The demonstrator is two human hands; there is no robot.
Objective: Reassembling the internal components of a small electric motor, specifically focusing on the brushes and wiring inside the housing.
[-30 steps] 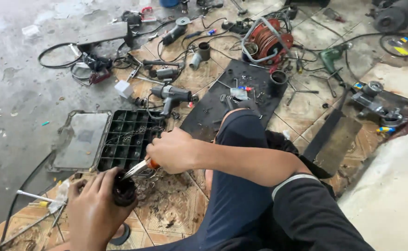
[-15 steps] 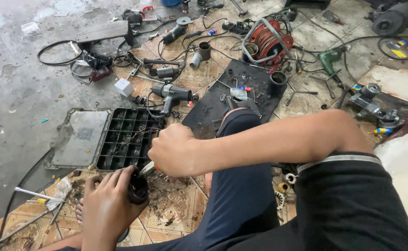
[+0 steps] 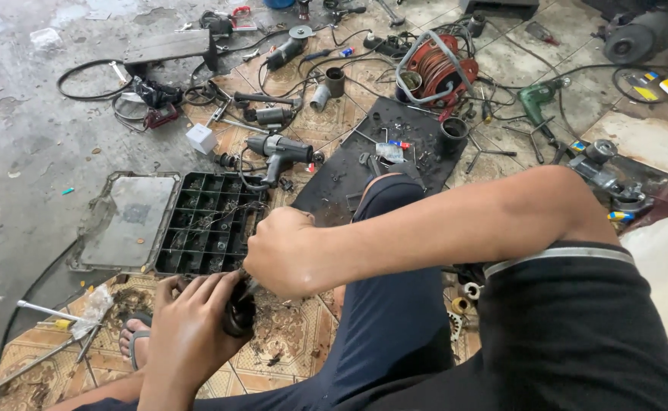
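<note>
- Grey concrete floor point(image 3: 14, 190) fills the left of the frame; a black belt loop point(image 3: 90, 80) lies in the upper left, well apart from the hands.
- Low at the left edge, a long-handled wrench point(image 3: 45, 310) rests on the patterned tiles point(image 3: 288, 342), near a sandalled foot point(image 3: 135, 335).
- Left of centre, an open black parts tray point(image 3: 205, 224) with many compartments sits beside its flat lid point(image 3: 125, 221); small bits lie in some cells, too small to tell apart.
- At the lower centre, the left hand point(image 3: 189, 335) wraps closed around a dark round part point(image 3: 239, 310), holding it just above the tiles and in front of the tray.
- Just right of it, the right hand point(image 3: 281, 251) is fisted around a tool whose metal tip point(image 3: 250, 288) meets the top of the part; the handle is hidden in the fist, so I cannot tell the kind of tool.
- Judging by this, the step in hand is working the tip into the part, prying or loosening something; the next move seems to call for a steady left-hand hold and careful pressure so the tip does not slip.
- Above centre, a grey power drill point(image 3: 281, 152) lies near a black mat point(image 3: 380, 152) strewn with small pieces.
- Toward the upper right, a red cable reel point(image 3: 437, 68) and a green drill point(image 3: 535, 99) lie well apart from the work.
</note>
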